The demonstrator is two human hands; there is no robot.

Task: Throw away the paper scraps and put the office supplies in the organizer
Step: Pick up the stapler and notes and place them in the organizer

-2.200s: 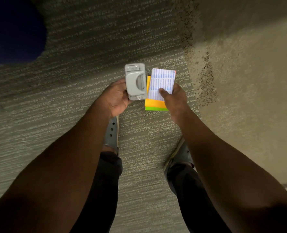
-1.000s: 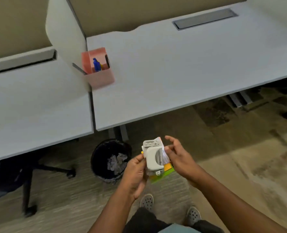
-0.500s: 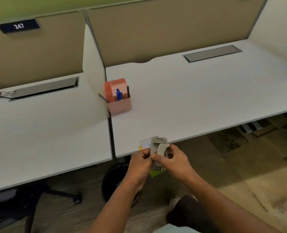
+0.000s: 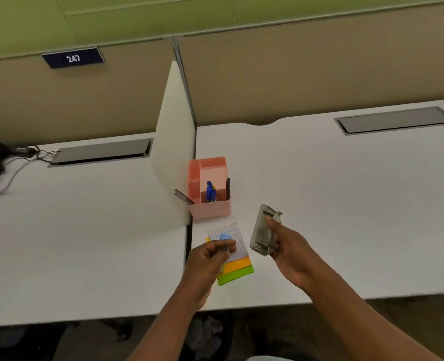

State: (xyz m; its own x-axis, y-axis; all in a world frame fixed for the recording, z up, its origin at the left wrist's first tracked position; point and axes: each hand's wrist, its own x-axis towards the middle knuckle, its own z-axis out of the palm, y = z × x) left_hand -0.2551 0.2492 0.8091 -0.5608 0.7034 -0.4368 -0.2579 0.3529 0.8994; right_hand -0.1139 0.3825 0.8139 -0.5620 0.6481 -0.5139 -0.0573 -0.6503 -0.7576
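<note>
A pink organizer [image 4: 210, 211] stands on the white desk [image 4: 333, 204] beside the divider, with blue pens and dark pens in its front compartment. My right hand [image 4: 291, 251] is shut on a grey hole punch [image 4: 264, 230], held tilted just right of the organizer. My left hand [image 4: 210, 261] is shut on a stack of sticky notes [image 4: 238, 267], white lined on top, orange and green below, with a small blue item pinched on top. The stack is just in front of the organizer, low over the desk.
A white divider panel [image 4: 175, 142] separates this desk from the left desk [image 4: 72, 230]. Cable trays [image 4: 395, 122] are set into both desktops, and cables lie at the far left. A dark trash bin with paper scraps [image 4: 208, 337] sits under the desk edge.
The view rose from the floor to the desk. The hole punch passed from my left hand to my right, and both hands moved apart over the desk in front of the organizer.
</note>
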